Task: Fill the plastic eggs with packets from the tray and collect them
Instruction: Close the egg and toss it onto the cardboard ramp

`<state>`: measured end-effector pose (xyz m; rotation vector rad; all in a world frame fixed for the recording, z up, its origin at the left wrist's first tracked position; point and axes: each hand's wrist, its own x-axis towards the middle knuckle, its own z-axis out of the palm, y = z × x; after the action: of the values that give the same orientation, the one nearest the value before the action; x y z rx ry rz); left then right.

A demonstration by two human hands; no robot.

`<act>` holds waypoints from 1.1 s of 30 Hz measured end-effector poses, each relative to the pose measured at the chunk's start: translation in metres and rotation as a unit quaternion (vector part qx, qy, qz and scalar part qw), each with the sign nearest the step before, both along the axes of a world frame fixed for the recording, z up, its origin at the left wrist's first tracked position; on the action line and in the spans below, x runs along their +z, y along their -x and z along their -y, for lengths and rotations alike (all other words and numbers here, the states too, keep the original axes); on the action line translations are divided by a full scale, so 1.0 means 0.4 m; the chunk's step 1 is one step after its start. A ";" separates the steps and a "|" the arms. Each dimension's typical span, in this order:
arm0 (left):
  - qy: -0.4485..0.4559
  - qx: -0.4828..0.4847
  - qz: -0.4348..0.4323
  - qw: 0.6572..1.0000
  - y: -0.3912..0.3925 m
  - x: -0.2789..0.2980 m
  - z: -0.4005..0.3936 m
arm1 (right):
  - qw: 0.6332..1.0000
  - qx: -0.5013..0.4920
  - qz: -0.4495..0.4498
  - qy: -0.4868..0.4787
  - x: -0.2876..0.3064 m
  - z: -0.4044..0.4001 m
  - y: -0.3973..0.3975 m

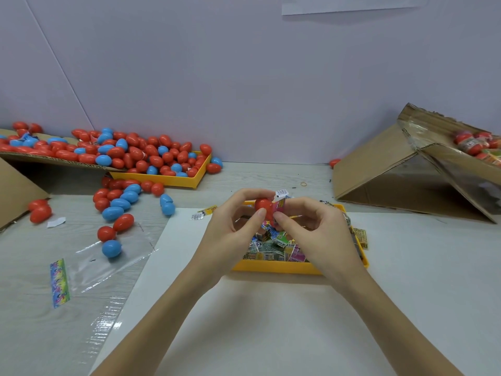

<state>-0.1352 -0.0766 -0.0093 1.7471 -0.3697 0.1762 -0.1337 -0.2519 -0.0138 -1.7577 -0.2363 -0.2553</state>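
Left hand [238, 221] grips a red plastic egg [263, 206]; right hand [314, 226] pinches a pink packet [279, 208] above the packet-filled yellow plastic tray [273, 267].

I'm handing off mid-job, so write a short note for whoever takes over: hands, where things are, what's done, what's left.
Left hand holds a red egg above the packet tray. Right hand pinches a pink packet against the egg.
Unfilled-looking eggs are heaped far left in and around a second yellow tray.
Some eggs lie in the cardboard box at right.
Left: push the packet in, close this egg, then the rest.
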 end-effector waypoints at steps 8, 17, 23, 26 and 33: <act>0.026 0.034 0.019 0.999 0.004 0.011 0.001 | 0.998 -0.022 -0.043 -0.030 0.006 0.015 -0.013; -0.186 0.065 0.127 0.972 0.002 -0.012 0.012 | 0.990 0.025 -0.040 0.135 0.000 0.015 -0.005; -0.043 0.050 0.003 0.998 -0.002 -0.006 0.007 | 0.997 0.004 -0.065 -0.033 0.019 0.015 -0.003; -0.011 0.011 -0.049 0.999 0.004 -0.006 0.010 | 0.975 0.024 -0.143 -0.170 0.020 0.009 -0.003; 0.195 -0.080 -0.206 0.956 -0.015 0.015 0.010 | 0.955 -0.023 -0.166 -0.246 0.019 0.009 -0.002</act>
<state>-0.1292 -0.0808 -0.0034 1.3136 -0.1547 -0.2197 -0.1330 -0.2557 -0.0061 -1.2839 0.1075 -0.0399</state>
